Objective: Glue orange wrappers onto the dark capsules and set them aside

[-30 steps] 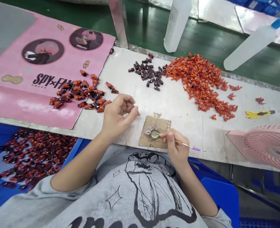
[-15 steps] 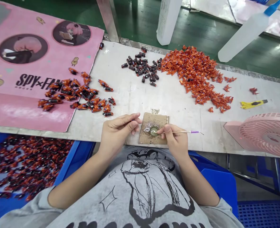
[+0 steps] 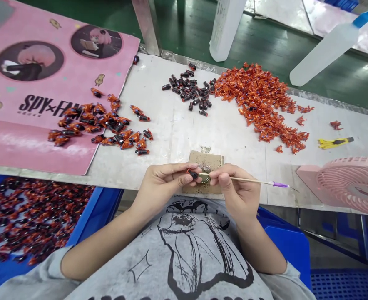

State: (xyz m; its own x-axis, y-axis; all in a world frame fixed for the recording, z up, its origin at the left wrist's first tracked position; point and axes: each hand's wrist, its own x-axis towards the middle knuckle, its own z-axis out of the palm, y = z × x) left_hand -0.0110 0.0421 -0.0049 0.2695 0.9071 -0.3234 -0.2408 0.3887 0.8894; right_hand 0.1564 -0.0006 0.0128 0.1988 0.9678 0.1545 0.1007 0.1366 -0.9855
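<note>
My left hand pinches a small dark piece with an orange end between thumb and fingers, at the near edge of the table. My right hand is closed on a thin stick with a purple tip pointing right. The stick's near end meets the small piece over a brown cardboard square, which carries a small round cap and glittery bits. Both hands touch in front of my grey printed shirt.
A heap of orange pieces and a cluster of dark pieces lie at the back. Assembled orange-and-dark pieces spread over a pink mat. A blue bin holds many more. A pink fan, yellow knife and white bottles stand right and behind.
My left hand has come down from the assembled pile to the cardboard with a small piece. My right hand lifted the stick from the cap to meet it. The view shifted slightly.
</note>
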